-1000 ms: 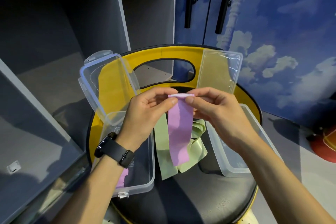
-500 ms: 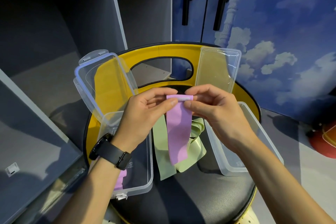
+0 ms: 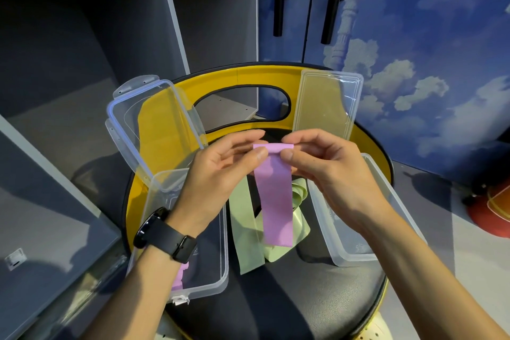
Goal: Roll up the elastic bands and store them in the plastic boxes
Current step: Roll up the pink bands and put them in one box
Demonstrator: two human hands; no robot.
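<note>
- Boxes first: nearest me the left plastic box (image 3: 220, 281) already holds a purple roll (image 3: 180, 274); the right plastic box (image 3: 356, 254) sits beside it on the stool seat (image 3: 303, 298).
- Green band (image 3: 245, 232) lies loose between them.
- Left hand (image 3: 218, 174) and right hand (image 3: 334, 171) pinch the purple band (image 3: 276, 201), fingers clenched on its top edge, which has curled over since a second ago, so I judge rolling has just begun.

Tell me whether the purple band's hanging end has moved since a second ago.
Yes. The purple band has ridden up a little: its hanging end now covers less of the green band lying on the seat, as both hands roll its top.
</note>
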